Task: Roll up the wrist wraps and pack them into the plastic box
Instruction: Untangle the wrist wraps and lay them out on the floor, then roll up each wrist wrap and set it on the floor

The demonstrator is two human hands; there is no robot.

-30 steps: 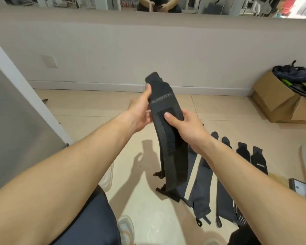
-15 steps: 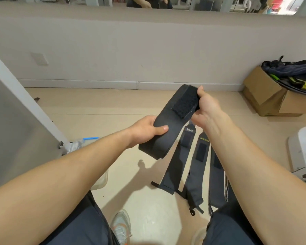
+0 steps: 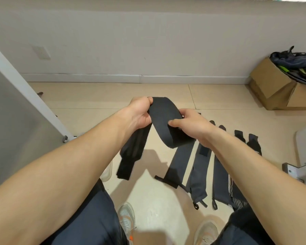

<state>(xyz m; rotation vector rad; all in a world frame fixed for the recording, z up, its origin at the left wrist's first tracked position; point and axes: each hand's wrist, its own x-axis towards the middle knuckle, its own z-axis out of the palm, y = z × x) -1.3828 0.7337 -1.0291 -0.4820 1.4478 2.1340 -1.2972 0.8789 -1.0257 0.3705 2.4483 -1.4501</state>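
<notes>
held wrist wrap (image 3: 163, 121), half a second on: formerly stretched straight, now bent into a first loop, tail hanging. left hand (image 3: 141, 113) and right hand (image 3: 191, 125) both grip it, above the floor (image 3: 154, 206); rolling begun, plastic box (image 3: 107, 173) awaits.

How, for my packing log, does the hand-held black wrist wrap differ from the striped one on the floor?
The black wrist wrap is plain, held up and bent over between left hand and right hand. The striped wrist wrap shows white stripes and lies flat on the floor, untouched. Neither is rolled up.
</notes>
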